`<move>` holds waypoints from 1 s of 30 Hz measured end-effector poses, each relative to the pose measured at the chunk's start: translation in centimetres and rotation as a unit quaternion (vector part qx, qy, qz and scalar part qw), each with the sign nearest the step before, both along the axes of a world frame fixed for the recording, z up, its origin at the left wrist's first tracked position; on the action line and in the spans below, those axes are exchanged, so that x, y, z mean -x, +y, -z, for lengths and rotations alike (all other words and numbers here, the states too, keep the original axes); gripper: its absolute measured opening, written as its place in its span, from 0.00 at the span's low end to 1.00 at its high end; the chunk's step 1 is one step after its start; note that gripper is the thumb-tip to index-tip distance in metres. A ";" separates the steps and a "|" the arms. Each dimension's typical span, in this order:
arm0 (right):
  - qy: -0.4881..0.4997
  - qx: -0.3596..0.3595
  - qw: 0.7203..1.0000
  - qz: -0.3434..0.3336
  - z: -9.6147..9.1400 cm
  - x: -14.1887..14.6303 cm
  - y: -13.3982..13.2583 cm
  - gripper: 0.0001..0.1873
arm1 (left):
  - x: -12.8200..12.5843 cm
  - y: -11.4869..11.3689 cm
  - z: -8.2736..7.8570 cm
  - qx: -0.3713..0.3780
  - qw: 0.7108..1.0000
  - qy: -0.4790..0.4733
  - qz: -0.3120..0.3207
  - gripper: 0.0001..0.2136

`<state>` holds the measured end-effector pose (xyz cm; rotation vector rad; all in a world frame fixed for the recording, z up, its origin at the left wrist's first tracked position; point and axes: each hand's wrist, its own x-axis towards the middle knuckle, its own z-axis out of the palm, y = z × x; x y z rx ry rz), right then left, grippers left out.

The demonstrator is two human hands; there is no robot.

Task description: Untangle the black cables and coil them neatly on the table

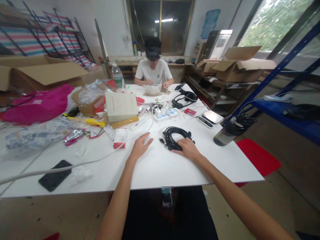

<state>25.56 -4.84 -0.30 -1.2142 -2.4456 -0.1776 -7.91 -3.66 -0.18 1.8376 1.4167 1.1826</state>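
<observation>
On the white bench, the black cable coil lies before me. My right fingers are on its near right edge; whether they truly grip, I can't tell. My left fingers are spread, holding nothing. Lifted from that side alone, its loops could slump apart, the far strands being unsupported.

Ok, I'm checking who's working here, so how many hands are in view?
4: the wearer's left hand beside the black cable coil, the wearer's right hand on it, and, opposite, the co-worker's right hand and the co-worker's left hand.
</observation>
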 end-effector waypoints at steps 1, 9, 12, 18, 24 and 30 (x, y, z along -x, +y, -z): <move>-0.001 0.001 1.000 0.015 -0.1 -1.1 0.6 0.30 | 0.0 0.0 0.1 0.003 1.000 0.000 -0.004 0.24; 0.034 -0.034 0.992 0.118 -0.4 -8.0 1.5 0.40 | 0.3 0.2 0.2 0.005 0.999 0.003 -0.032 0.23; 0.093 -0.082 0.982 0.145 0.1 -9.5 -0.5 0.44 | 0.4 0.4 0.1 0.002 0.999 -0.013 -0.037 0.22; 0.175 -0.105 0.969 0.137 0.4 -9.9 -2.4 0.24 | 1.3 0.8 0.2 0.040 0.990 -0.118 -0.070 0.24; 0.200 -0.097 0.966 0.134 0.4 -9.6 -2.0 0.18 | 1.8 1.1 0.4 0.043 0.966 -0.231 -0.106 0.26; 0.210 -0.101 0.963 0.134 0.5 -9.7 -2.1 0.15 | 1.4 0.8 0.3 0.033 0.975 -0.195 -0.098 0.25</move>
